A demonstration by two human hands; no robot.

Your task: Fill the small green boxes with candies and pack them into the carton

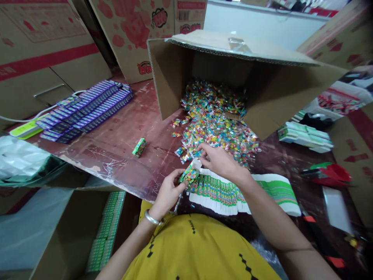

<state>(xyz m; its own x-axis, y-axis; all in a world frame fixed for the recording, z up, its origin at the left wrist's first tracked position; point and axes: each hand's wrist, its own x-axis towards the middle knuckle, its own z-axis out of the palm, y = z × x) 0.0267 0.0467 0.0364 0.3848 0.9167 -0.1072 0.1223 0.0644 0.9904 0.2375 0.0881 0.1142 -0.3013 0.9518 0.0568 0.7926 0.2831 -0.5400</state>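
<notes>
My left hand [170, 189] grips a small green printed candy box [190, 175], its white flap standing up at the top. Just above that flap is my right hand [218, 160], fingers bent and pinched together; whether anything small sits between them I cannot make out. Beyond both hands spreads a heap of small clear-wrapped colourful candies [215, 130], spilling from a cardboard carton [262, 93] lying on its side. Below my right forearm, flat green-and-white box blanks [218, 192] lie fanned in a row. One filled-out green box [139, 147] rests alone to the left.
Stacked purple boxes [87, 111] stand at the back left beside a yellow-green strip [27, 130]. An open carton [67, 233] below the table edge holds rows of green boxes [106, 229]. Bundled blanks [304, 137] and a red-green object [332, 174] lie at right.
</notes>
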